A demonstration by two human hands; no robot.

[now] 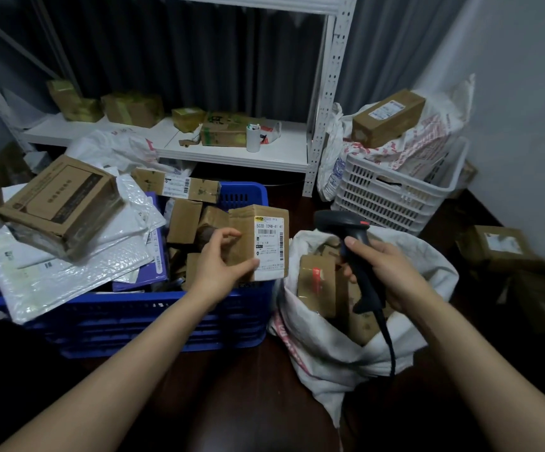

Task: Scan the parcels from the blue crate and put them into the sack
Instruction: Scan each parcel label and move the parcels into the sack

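Above the blue crate (153, 308), parcel (258, 243) label reads "502D T098-41 41".

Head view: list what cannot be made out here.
Head view only:
Too small: fine label print on small brown cardboard parcel in left hand.
Covered by right hand: trigger of black handheld scanner.
Hidden under top parcels: depth of white woven sack.
Buried under white bubble mailers: lower layers of blue plastic crate.

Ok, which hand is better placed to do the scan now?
Right: the right hand grips the barcode scanner beside the labelled parcel, which the left hand holds up.
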